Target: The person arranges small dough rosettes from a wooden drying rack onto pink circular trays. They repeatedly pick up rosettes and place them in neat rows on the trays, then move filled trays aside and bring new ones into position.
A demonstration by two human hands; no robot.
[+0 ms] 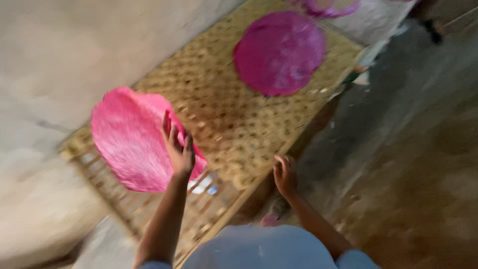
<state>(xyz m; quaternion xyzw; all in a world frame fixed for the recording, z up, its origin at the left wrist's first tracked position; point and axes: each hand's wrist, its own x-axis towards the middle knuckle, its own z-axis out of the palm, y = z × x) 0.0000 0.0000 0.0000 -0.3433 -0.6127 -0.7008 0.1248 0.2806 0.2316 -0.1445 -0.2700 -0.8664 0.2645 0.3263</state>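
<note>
Reaching hand: the left hand [178, 149] is up with its fingers spread open, flat against the near edge of a big pink sheet [137, 139]. It does not grip it.
Other hand: the right hand [285, 174] hangs low with loosely curled, open fingers and holds nothing.
Pink sheet: round, thin and floppy, bright pink with pale streaks. It looks a bit fuzzy, but the view is blurry. It sits over the near left corner of the woven rack [239, 119].
Woven rack: a long, flat, tan mat with a criss-cross pattern and small holes. Its near end shows bare slats like a ladder.
Second sheet: a darker pink round sheet [279, 52] lies flat on the rack, farther up, well apart from the first.
Third sheet: a bit of another purple-pink one [328, 7] peeks in at the top edge.
Small bits: something white and blue [206, 185] shows under the slats, too blurry to tell.
Wall: a grey, rough wall [74, 55] runs along the left.
Floor: a brown dirt floor [423, 174] is on the right.
</note>
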